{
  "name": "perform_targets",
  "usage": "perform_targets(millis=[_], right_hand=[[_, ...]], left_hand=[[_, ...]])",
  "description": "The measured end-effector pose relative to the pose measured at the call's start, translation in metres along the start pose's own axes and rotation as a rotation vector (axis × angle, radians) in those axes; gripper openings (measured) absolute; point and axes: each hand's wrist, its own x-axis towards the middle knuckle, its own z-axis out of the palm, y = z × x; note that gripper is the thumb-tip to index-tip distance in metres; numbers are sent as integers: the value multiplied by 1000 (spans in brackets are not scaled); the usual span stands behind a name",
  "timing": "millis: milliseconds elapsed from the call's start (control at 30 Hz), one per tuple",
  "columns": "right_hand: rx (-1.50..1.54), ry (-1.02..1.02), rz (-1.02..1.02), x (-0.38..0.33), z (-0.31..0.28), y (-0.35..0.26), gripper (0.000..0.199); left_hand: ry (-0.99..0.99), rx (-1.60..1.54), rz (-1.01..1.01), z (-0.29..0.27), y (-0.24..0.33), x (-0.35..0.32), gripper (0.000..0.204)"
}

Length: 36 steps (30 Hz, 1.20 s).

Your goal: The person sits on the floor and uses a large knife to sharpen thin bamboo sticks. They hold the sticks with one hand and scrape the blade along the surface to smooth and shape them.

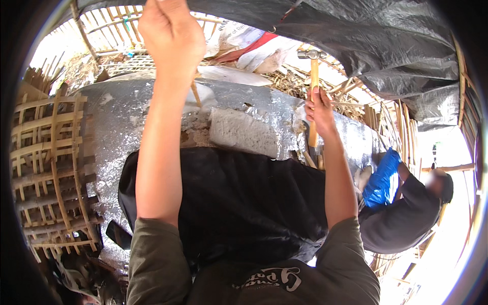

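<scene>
My right hand [320,109] is wrapped round the yellow wooden handle of a hammer [314,73], which stands upright with its metal head on top. My left hand [172,38] is raised high at the upper edge, its fingers curled closed. The fingertips turn away and are partly cut off, so whatever they hold is hidden. Below and between both arms, a pale rough block [244,131] lies on a grey plastic sheet [112,122]. Black cloth [229,193] spreads across my lap, close to the block.
A woven bamboo lattice [53,168] stands at the left. Black tarpaulin [386,40] hangs low overhead, with a small hook [273,30] near it. At the right a person in dark clothes [401,221] sits beside a blue plastic bundle [382,178]. White sacks [254,51] lie beyond.
</scene>
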Motion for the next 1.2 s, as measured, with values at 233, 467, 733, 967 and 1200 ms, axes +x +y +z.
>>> perform_targets(millis=[233, 467, 733, 967, 1200], right_hand=[[-277, 82, -475, -56, 58, -98, 34], [-333, 199, -788, -82, 123, -121, 30], [-690, 51, -664, -53, 186, -32, 17], [-255, 214, -703, -69, 171, -89, 19], [-626, 52, -515, -68, 195, -17, 18]], left_hand=[[-8, 166, -29, 15, -4, 13, 51], [-42, -313, -341, 5, -16, 39, 45], [2, 117, -72, 10, -19, 35, 46], [63, 212, -93, -2, -19, 44, 49], [57, 255, -82, 2, -23, 43, 54]])
